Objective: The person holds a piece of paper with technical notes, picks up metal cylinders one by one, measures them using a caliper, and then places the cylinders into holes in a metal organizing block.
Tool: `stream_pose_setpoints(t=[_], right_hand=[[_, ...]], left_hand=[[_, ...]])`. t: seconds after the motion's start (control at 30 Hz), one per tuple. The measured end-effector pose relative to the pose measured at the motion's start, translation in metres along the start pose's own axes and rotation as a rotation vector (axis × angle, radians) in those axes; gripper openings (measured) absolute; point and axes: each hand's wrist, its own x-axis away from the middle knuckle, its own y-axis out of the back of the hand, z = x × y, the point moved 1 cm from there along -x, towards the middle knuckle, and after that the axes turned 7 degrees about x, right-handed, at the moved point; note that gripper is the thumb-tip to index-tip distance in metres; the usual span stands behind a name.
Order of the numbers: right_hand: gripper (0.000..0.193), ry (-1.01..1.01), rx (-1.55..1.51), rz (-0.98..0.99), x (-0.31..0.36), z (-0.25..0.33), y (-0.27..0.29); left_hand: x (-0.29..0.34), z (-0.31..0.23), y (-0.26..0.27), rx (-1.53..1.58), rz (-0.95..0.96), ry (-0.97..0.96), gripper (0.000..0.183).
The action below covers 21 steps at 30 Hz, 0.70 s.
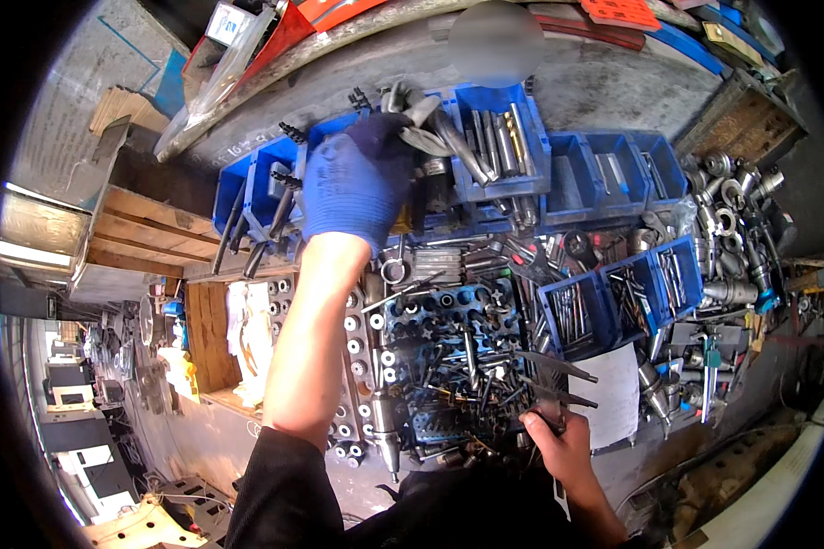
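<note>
My left hand (357, 178), in a blue knitted glove with a darker palm area, reaches over the row of blue bins at the back. Its fingers are curled beside some grey metal pieces (426, 128), and what they grip is hidden. A thick steel shank (467, 151) slants just right of them, over a blue bin (499, 188) of cutters. My bare right hand (563, 444) is closed around a caliper (563, 389) near the front of the bench. Two dark pointed jaws stick out to the right, slightly apart. Under it lies a white sheet (609, 403).
A blue tool rack (453, 366) crowded with cutters and holders covers the middle. Smaller blue bins (613, 306) of drill bits stand to its right. Steel tool holders (732, 229) pile up at the far right. A wooden compartment box (146, 224) stands at the left.
</note>
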Motion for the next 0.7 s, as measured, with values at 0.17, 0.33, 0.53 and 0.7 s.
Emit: stream_pose_setpoints(t=[0.17,0.33,0.53,0.7], right_hand=[[0.015,0.019,-0.018,-0.001,0.002,0.002,0.001],[0.015,-0.015,-0.028,-0.001,0.002,0.006,0.005],[0.015,-0.054,-0.033,0.000,0.002,0.013,0.005],[0.016,-0.098,-0.023,-0.024,0.004,0.006,0.006]], left_hand=[[-0.023,-0.016,0.029,0.451,-0.272,0.040,0.022],[-0.048,-0.031,0.007,0.350,-0.391,-0.314,0.028],[-0.045,-0.042,-0.044,-0.358,0.094,-0.454,0.019],[-0.002,-0.067,-0.063,-0.406,0.302,-0.351,0.072]])
